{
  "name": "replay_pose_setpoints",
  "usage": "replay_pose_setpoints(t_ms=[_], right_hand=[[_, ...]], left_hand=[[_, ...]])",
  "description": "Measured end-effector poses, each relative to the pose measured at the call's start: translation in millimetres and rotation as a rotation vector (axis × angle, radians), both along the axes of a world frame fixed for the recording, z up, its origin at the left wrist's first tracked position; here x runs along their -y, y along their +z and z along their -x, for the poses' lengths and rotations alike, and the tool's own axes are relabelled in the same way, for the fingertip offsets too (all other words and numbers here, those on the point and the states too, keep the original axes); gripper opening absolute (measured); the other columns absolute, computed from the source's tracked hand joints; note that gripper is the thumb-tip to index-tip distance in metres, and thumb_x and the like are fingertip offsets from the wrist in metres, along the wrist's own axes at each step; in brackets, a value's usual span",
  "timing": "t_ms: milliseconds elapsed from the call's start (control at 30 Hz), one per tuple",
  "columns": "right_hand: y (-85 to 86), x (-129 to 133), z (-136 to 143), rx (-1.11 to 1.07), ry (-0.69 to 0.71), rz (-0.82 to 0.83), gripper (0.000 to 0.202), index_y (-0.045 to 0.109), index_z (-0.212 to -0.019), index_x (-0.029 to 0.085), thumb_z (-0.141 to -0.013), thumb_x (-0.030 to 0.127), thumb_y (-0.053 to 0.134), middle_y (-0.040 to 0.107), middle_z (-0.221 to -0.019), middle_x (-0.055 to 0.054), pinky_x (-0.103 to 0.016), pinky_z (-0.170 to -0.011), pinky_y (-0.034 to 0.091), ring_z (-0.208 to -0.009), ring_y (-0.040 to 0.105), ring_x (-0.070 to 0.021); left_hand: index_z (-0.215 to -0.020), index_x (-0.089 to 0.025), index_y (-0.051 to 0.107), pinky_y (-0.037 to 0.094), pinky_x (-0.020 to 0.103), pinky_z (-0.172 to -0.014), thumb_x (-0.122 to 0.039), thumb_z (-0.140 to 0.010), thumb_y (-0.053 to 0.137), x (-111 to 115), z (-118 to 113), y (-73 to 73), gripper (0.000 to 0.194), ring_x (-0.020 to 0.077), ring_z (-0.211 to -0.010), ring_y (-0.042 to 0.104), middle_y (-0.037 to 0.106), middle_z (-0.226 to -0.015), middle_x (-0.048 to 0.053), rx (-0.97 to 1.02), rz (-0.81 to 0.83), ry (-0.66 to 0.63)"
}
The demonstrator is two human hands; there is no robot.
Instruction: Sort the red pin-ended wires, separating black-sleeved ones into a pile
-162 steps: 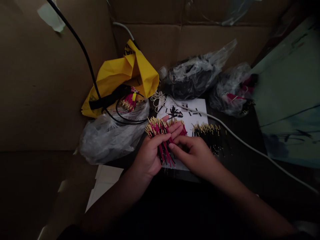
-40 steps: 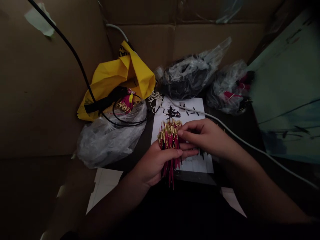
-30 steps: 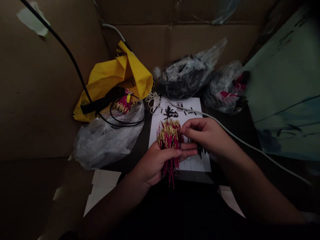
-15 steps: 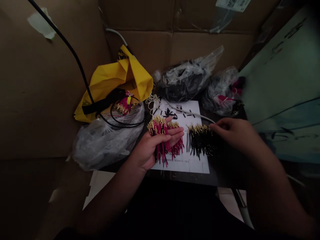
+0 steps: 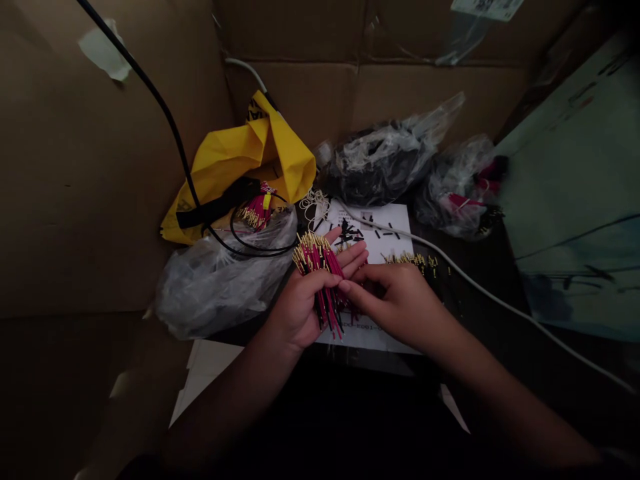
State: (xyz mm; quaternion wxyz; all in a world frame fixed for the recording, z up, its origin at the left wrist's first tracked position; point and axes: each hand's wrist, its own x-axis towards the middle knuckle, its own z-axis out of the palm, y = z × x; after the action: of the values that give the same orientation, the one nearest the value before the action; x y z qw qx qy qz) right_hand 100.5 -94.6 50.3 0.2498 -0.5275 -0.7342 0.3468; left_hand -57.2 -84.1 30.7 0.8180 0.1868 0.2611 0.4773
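Note:
My left hand [image 5: 299, 303] is closed around a bundle of red and black wires [image 5: 320, 260] with gold-coloured metal ends, thumb across it, other fingers stretched out behind. My right hand [image 5: 410, 301] reaches in from the right, its thumb and forefinger pinched together at the left thumb tip, beside the bundle. Whatever is in that pinch is too small or hidden to name. More red wires lie partly hidden behind the hands. Past the right hand is a row of black wires [image 5: 411, 259] with gold ends, mostly covered by that hand.
Short black pieces [image 5: 352, 231] lie on a printed sheet [image 5: 403, 215]. A grey cable [image 5: 467, 275] crosses the dark table. Around it are a yellow bag [image 5: 220, 157], a clear plastic bag [image 5: 200, 293], a bag of dark items [image 5: 373, 160], another plastic bag [image 5: 445, 200] and cardboard walls.
My right hand has moved left from the black wires to the bundle in my left hand. The grey cable, partly hidden before, now shows. The whole view has shifted slightly.

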Motion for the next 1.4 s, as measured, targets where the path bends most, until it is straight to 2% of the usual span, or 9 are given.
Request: replay_pose_setpoints(t_ms=[100, 200, 367, 500, 667, 833, 1067, 1233, 1400], right_hand=[[-5.1, -4.5, -1.4, -0.159, 0.048, 0.163, 0.026, 0.072, -0.077, 0.017, -0.09, 0.037, 0.061, 0.063, -0.062, 0.001, -0.024, -0.054, 0.035, -0.056, 0.048, -0.0086], [-10.0, -5.3, -0.9, -0.299, 0.04, 0.294, 0.022, 0.073, -0.082, 0.016, -0.088, 0.035, 0.063, 0.062, -0.065, 0.001, -0.024, -0.055, 0.037, -0.058, 0.049, -0.0089], [-16.4, -4.6, 0.8, -0.445, -0.01, 0.387, 0.018, 0.071, -0.077, 0.015, -0.083, 0.031, 0.065, 0.057, -0.062, 0.002, -0.023, -0.052, 0.034, -0.056, 0.044, -0.0081], [-18.3, -3.8, 2.9, -0.513, -0.064, 0.395, 0.016, 0.068, -0.072, 0.014, -0.079, 0.029, 0.067, 0.055, -0.059, 0.003, -0.023, -0.051, 0.034, -0.054, 0.043, -0.0076], [-19.4, -1.8, 3.0, -0.517, -0.131, 0.351, 0.021, 0.063, -0.068, 0.015, -0.08, 0.033, 0.065, 0.055, -0.058, 0.003, -0.023, -0.049, 0.034, -0.053, 0.043, -0.0077], [-19.1, -0.3, 0.3, -0.503, -0.14, 0.345, 0.022, 0.062, -0.067, 0.016, -0.081, 0.032, 0.065, 0.053, -0.058, 0.004, -0.022, -0.049, 0.034, -0.053, 0.041, -0.0071], [-20.5, 2.0, 0.7, -0.491, -0.12, 0.361, 0.02, 0.065, -0.07, 0.016, -0.082, 0.032, 0.065, 0.059, -0.062, 0.002, -0.023, -0.053, 0.038, -0.056, 0.048, -0.0084], [-21.0, 2.7, 1.6, -0.455, -0.125, 0.311, 0.02, 0.067, -0.071, 0.016, -0.084, 0.032, 0.065, 0.061, -0.062, 0.001, -0.023, -0.052, 0.038, -0.055, 0.048, -0.0086], [-22.5, 5.2, 3.1, -0.471, -0.177, 0.257, 0.021, 0.068, -0.072, 0.017, -0.085, 0.032, 0.064, 0.062, -0.06, 0.001, -0.023, -0.051, 0.038, -0.054, 0.05, -0.0084]], left_hand=[[-0.155, -0.029, 0.023, 0.026, 0.051, -0.117, 0.002, -0.076, 0.05, 1.5, -0.9, 1.3, 0.089, 0.0266, -0.135, 0.047, 0.059, -0.14, 0.008, -0.001, 0.006, -0.002], [-0.154, -0.03, 0.026, 0.028, 0.051, -0.117, 0.0, -0.076, 0.051, 2.1, -2.4, 1.5, 0.087, 0.0272, -0.135, 0.048, 0.059, -0.14, 0.008, -0.01, 0.01, -0.008], [-0.152, -0.03, 0.03, 0.03, 0.051, -0.115, -0.001, -0.078, 0.051, 2.9, -4.3, 1.2, 0.083, 0.0265, -0.133, 0.051, 0.062, -0.136, 0.008, -0.014, 0.005, -0.006], [-0.151, -0.03, 0.034, 0.032, 0.051, -0.114, -0.001, -0.077, 0.052, 3.3, -4.8, 1.7, 0.081, 0.0271, -0.131, 0.052, 0.064, -0.133, 0.008, -0.03, 0.005, 0.005], [-0.149, -0.03, 0.037, 0.033, 0.049, -0.115, 0.0, -0.077, 0.052, 3.2, -5.0, 2.1, 0.08, 0.0266, -0.131, 0.052, 0.062, -0.137, 0.006, -0.054, 0.028, 0.031], [-0.151, -0.029, 0.033, 0.033, 0.049, -0.115, 0.0, -0.078, 0.052, 3.1, -3.8, 0.1, 0.081, 0.0258, -0.131, 0.052, 0.061, -0.138, 0.007, -0.036, 0.049, 0.064], [-0.151, -0.027, 0.034, 0.032, 0.048, -0.116, -0.002, -0.082, 0.056, 4.5, -3.5, -1.3, 0.077, 0.0266, -0.132, 0.051, 0.059, -0.139, 0.009, -0.032, 0.064, 0.103], [-0.147, -0.024, 0.042, 0.038, 0.048, -0.113, -0.006, -0.083, 0.061, 4.9, -5.3, -3.2, 0.069, 0.0267, -0.125, 0.058, 0.066, -0.13, 0.01, -0.082, 0.091, 0.149], [-0.146, -0.024, 0.043, 0.047, 0.046, -0.106, -0.005, -0.08, 0.061, 3.2, -2.8, -2.0, 0.071, 0.0256, -0.112, 0.067, 0.072, -0.117, 0.009, -0.138, 0.128, 0.199]])
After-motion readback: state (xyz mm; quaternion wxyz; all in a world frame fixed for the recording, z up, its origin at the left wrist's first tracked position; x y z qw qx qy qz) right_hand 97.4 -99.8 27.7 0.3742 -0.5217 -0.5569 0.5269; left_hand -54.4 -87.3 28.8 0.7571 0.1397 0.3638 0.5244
